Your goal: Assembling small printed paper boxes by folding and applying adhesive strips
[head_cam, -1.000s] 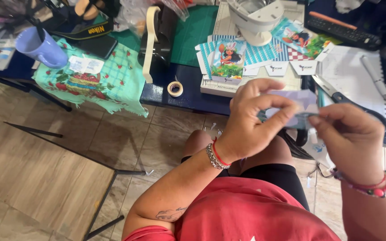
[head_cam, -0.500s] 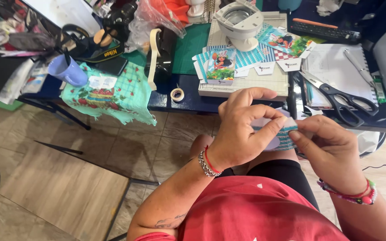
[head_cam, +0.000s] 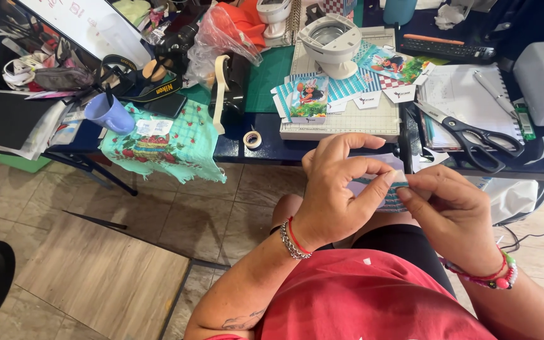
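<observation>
Change: both hands sit lower and nearer the lap than half a second ago; more of the desk shows above them.
Head view, left hand (head_cam: 335, 192): thumb and forefinger pinched on the printed paper piece (head_cam: 390, 196).
Right hand (head_cam: 451, 214): fingertips pinched on the same piece's right edge.
Paper piece: between both hands, below the cutting mat (head_cam: 347, 119).
Scissors (head_cam: 473, 135): right of the mat.
Tape roll (head_cam: 252, 139): left of the mat.
</observation>
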